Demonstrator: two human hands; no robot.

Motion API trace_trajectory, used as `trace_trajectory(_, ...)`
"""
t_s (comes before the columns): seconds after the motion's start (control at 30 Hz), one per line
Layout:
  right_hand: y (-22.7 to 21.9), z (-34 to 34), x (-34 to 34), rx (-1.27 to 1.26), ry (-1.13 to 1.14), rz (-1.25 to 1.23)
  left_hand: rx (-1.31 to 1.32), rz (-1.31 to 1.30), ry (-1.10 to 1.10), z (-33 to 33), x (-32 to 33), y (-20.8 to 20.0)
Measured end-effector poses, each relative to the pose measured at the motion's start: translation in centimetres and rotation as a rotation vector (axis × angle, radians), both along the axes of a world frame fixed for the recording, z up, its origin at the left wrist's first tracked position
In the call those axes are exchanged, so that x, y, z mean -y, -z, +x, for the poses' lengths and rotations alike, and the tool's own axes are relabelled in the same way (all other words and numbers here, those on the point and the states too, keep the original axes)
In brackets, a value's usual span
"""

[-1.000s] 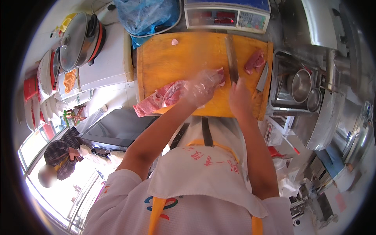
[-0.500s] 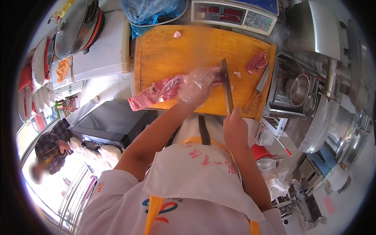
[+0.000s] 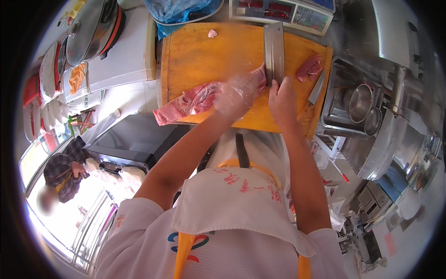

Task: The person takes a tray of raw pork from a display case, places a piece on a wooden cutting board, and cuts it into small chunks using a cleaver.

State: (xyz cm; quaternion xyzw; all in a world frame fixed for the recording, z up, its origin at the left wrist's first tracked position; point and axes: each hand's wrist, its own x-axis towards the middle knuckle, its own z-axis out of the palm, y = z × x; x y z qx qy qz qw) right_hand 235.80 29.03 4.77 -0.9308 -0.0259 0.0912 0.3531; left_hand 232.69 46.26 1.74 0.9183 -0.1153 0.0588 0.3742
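Note:
A long slab of raw meat (image 3: 190, 101) lies slantwise over the wooden cutting board (image 3: 204, 53), its left end at the near edge. My left hand (image 3: 234, 95), in a clear plastic glove, presses on the slab and holds it; the fingers are partly blurred. In my right hand (image 3: 284, 100) is a cleaver (image 3: 274, 51), gripped by the handle. Its blade points away from me, broad side showing, beside the slab's right end. Whether the blade touches the meat I cannot tell. A smaller piece of meat (image 3: 309, 68) lies at the board's right.
Near the board's right edge lies a knife (image 3: 317, 88). Further right, a metal tray (image 3: 341, 125) holds steel bowls (image 3: 360, 103). Behind the board are a scale (image 3: 283, 15) and a blue plastic bag (image 3: 181, 11). A small scrap (image 3: 212, 34) sits far left. Another person (image 3: 65, 174) is at left.
My right hand has moved away from me with the cleaver, which has turned from narrow edge to broad side. My left hand stays on the slab.

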Motion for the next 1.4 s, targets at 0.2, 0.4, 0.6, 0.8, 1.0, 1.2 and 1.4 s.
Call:
trace_trajectory(0.2, -6.0, -2.9, 1.7, -0.215, 0.003, -0.118, -0.009, 0.048, -0.022, -0.5, 0.0, -0.1)
trace_trajectory(0.4, -7.2, -4.8, 1.8, -0.111, 0.062, -0.135, -0.026, 0.061, -0.026, -0.6, 0.0, 0.2)
trace_trajectory(0.6, -8.2, -6.8, 1.6, -0.179, -0.033, -0.194, -0.037, 0.032, -0.025, -0.6, -0.1, 0.4)
trace_trajectory(0.8, -5.4, -9.3, 1.5, -0.314, -0.036, -0.159, -0.046, -0.009, -0.004, -0.8, -0.1, 0.4)
trace_trajectory(1.0, -2.1, -1.9, -1.3, -0.045, -0.003, -0.047, -0.032, -0.053, 0.036, -0.6, -0.5, -0.1)
trace_trajectory(1.2, -8.3, -5.6, 1.3, -0.152, -0.111, -0.162, -0.009, -0.189, -0.061, -1.5, -1.1, -2.3)
trace_trajectory(1.4, -8.9, -9.0, 0.7, -0.308, -0.133, -0.241, 0.113, -0.138, -0.158, -1.0, -0.3, -3.4)
